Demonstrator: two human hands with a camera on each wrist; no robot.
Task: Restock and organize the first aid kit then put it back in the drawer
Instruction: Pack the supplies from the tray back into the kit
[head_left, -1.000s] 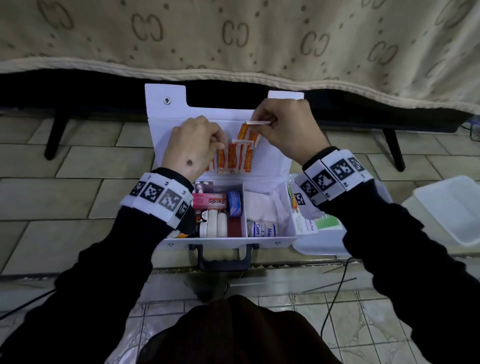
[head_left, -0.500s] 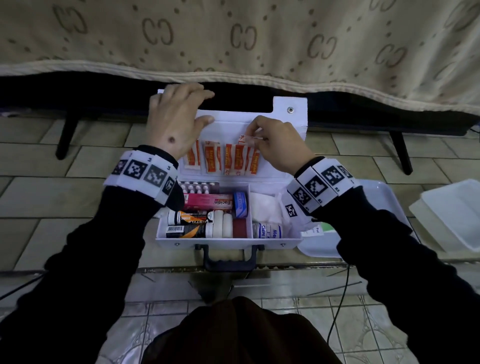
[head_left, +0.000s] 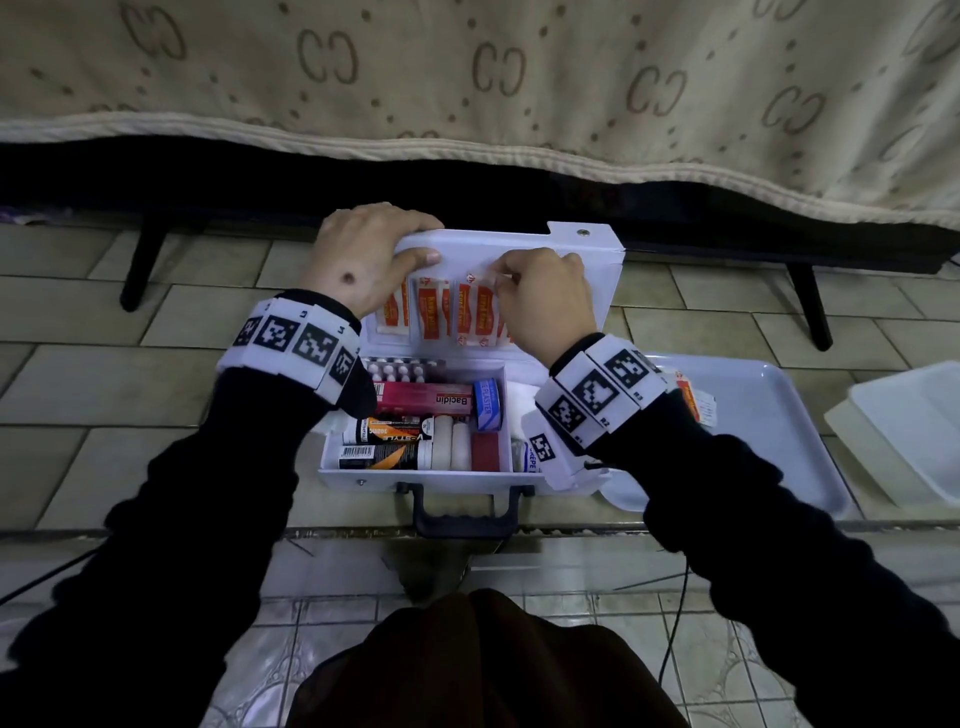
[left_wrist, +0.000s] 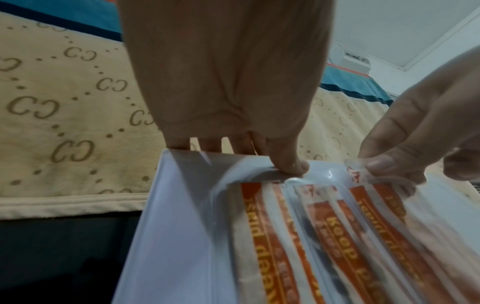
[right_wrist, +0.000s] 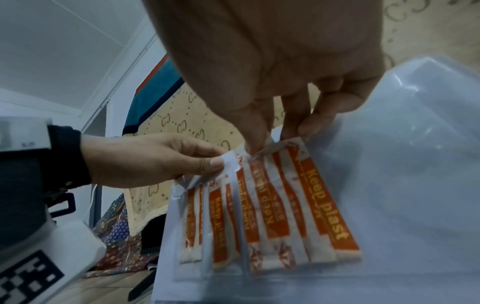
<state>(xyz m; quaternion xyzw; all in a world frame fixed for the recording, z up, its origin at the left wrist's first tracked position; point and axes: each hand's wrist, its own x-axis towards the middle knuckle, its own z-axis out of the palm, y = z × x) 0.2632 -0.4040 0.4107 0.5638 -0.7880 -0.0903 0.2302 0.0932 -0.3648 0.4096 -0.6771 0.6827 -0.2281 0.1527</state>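
The white first aid kit (head_left: 415, 475) lies open on the tiled floor with its lid (head_left: 571, 249) standing up. A clear pocket inside the lid holds several orange plaster strips (head_left: 431, 312). My left hand (head_left: 400, 234) grips the lid's top left edge, thumb on the inner face. In the left wrist view that thumb (left_wrist: 288, 164) presses the lid (left_wrist: 182, 205). My right hand (head_left: 501, 280) pinches the top of a plaster strip (right_wrist: 322, 205) at the pocket's mouth. The base holds a pink Bacidin box (head_left: 426, 400), a blue tape roll (head_left: 488, 405), tubes (head_left: 384, 441) and a blister pack (head_left: 400, 370).
A white tray (head_left: 769, 395) lies right of the kit with a plaster packet (head_left: 693, 400) on it. A white container (head_left: 914, 426) sits at the far right. Behind the kit is a bed under a beige blanket (head_left: 467, 78), with black legs (head_left: 140, 265). A black cable (head_left: 675, 623) runs near my right arm.
My left hand left the plasters and went up to grip the lid's top left edge. My right hand lowered its strip down to the pocket with the others.
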